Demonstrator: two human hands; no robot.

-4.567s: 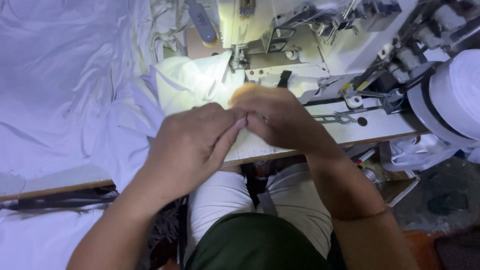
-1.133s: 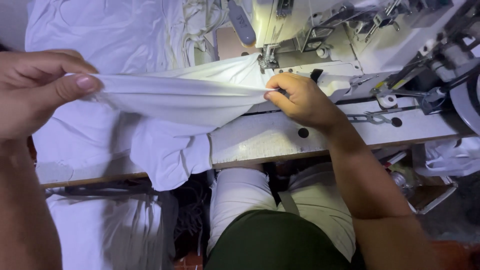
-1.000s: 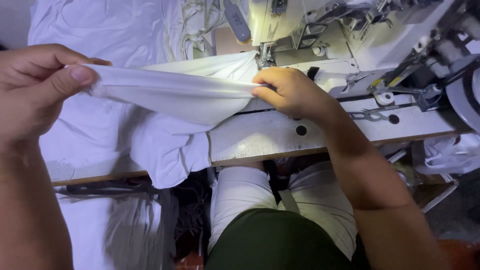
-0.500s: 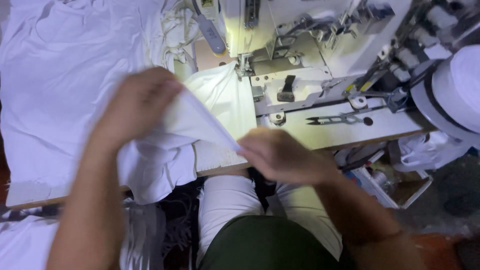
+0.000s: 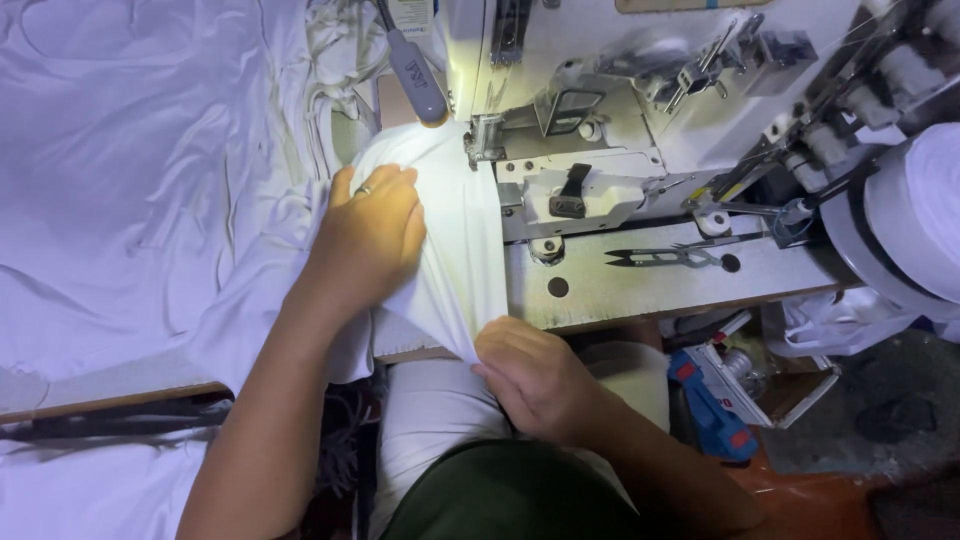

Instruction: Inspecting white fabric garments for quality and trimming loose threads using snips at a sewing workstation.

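Observation:
A white fabric piece (image 5: 455, 215) lies on the sewing machine's bed, its far end under the presser foot (image 5: 484, 138). My left hand (image 5: 368, 238) presses flat on the fabric with fingers together, a ring on one finger. My right hand (image 5: 528, 376) pinches the fabric's near edge at the front of the table, pulling it toward my lap. The cloth runs taut between the foot and my right hand.
An industrial sewing machine (image 5: 640, 90) fills the upper right. Thread snips (image 5: 665, 257) lie on the table (image 5: 640, 285). A big roll of white tape (image 5: 915, 225) sits at right. Heaped white cloth (image 5: 140, 170) covers the left. A blue tool (image 5: 712, 405) lies below the table.
Both hands have come down from holding the cloth stretched in the air. The fabric now lies under the presser foot, left hand flat on it, right hand gripping its near edge.

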